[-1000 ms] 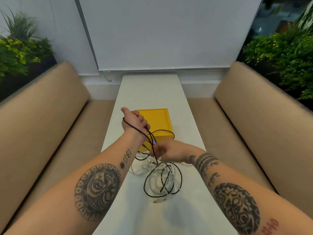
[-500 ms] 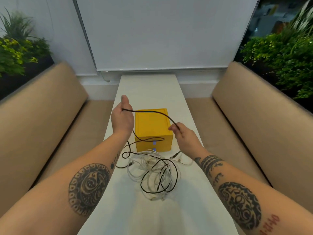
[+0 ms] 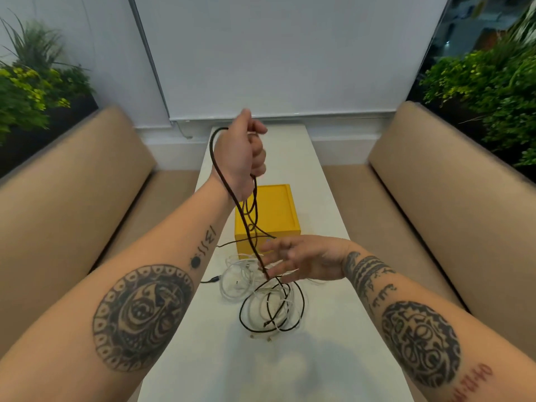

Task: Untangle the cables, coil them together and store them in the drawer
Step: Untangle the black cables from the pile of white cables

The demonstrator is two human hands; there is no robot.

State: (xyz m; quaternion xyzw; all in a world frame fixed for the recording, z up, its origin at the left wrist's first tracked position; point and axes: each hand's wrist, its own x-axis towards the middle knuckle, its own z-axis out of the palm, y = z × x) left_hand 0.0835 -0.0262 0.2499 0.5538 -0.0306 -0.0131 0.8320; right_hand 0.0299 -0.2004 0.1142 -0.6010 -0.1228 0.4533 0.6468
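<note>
I'm untangling: my raised left hand (image 3: 240,152) grips loops of the black cable (image 3: 246,224), and my right hand (image 3: 301,259) is spread open below it, beside the hanging strand. The tangle (image 3: 261,297) lies under my right hand, with the yellow drawer (image 3: 278,210) beyond it. Next I'd pinch that strand and draw it free.

The black cable (image 3: 246,227) looks matt, its sheath dull and perhaps braided. The white cables (image 3: 232,285) are smooth plastic with a slight gloss. The yellow box (image 3: 278,207) has a smooth, matt, painted-looking skin. The white table (image 3: 319,367) is smooth with a soft sheen. The tan benches (image 3: 72,204) look like smooth, matt leatherette.
</note>
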